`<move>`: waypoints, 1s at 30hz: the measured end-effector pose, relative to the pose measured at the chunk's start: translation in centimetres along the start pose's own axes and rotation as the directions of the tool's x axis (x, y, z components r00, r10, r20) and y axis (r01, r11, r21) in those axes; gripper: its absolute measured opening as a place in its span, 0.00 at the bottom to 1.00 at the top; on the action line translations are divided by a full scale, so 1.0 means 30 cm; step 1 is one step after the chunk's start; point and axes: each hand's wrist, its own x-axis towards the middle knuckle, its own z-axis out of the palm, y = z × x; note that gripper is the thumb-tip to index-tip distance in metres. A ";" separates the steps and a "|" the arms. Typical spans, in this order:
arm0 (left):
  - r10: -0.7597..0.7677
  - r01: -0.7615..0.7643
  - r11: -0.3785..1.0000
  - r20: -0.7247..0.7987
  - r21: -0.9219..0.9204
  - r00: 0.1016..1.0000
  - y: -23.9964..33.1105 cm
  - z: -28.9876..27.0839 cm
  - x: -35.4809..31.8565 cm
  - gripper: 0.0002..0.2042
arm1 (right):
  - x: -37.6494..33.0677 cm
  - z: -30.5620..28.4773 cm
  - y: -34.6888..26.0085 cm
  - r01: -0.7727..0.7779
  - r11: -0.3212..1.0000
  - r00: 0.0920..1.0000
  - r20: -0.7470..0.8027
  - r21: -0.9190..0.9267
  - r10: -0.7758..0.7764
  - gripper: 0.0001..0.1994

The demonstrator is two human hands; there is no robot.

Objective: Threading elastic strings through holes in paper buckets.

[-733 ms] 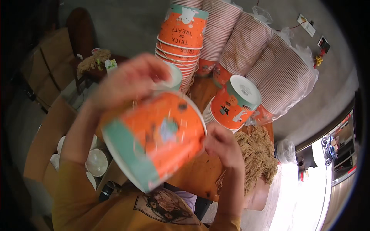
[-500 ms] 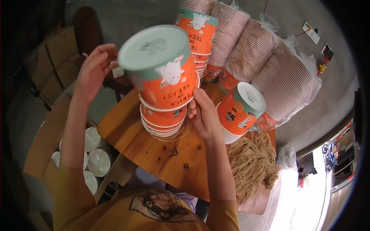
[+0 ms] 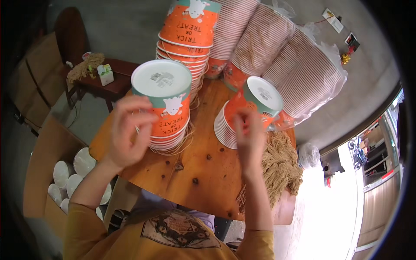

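My left hand (image 3: pixel 130 132), slightly blurred, is beside the near stack of upside-down orange paper buckets (image 3: pixel 167 123); its bent fingers are apart and hold nothing I can see. The top bucket has a pale green base and a white cartoon figure. Thin string loops (image 3: pixel 184 145) hang around the lower rims. My right hand (image 3: pixel 251 141), smeared by motion, is raised in front of another inverted bucket stack (image 3: pixel 229 130), thumb and fingers apart. Whether it touches that stack I cannot tell. To its right lies a bundle of tan strings (image 3: pixel 279 167) on the wooden table (image 3: pixel 195 162).
A taller bucket stack (image 3: pixel 190 26) stands behind. Plastic-wrapped bucket columns (image 3: pixel 303 78) lean at the back right. On the left, a cardboard box (image 3: pixel 39 173) holds several white-topped round containers (image 3: pixel 82 162). Behind it, a dark red bench (image 3: pixel 121 73) bears a small carton and more strings.
The bucket that was held up and tilted now sits upside down on the near stack. Both hands have come away from it, the right one moving toward the right stack. The view has shifted.
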 end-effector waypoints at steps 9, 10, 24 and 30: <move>0.145 -0.053 0.967 0.362 -0.251 0.921 0.059 0.530 -0.099 0.26 | 0.153 -0.196 0.150 0.181 0.940 0.981 -0.015 -0.288 -0.194 0.12; 0.149 -0.056 0.965 0.361 -0.256 0.921 0.048 0.564 -0.103 0.26 | 0.157 -0.195 0.153 0.179 0.939 0.981 -0.017 -0.293 -0.192 0.12; 0.026 -0.022 1.000 0.359 -0.017 0.933 -0.016 0.662 -0.101 0.24 | 0.266 -0.273 0.068 0.156 0.987 0.977 -0.143 -0.041 -0.160 0.12; -0.050 0.111 0.961 0.235 -0.252 0.971 0.073 0.664 0.018 0.21 | 0.240 -0.401 0.032 0.182 0.983 0.925 -0.338 -0.002 -0.172 0.11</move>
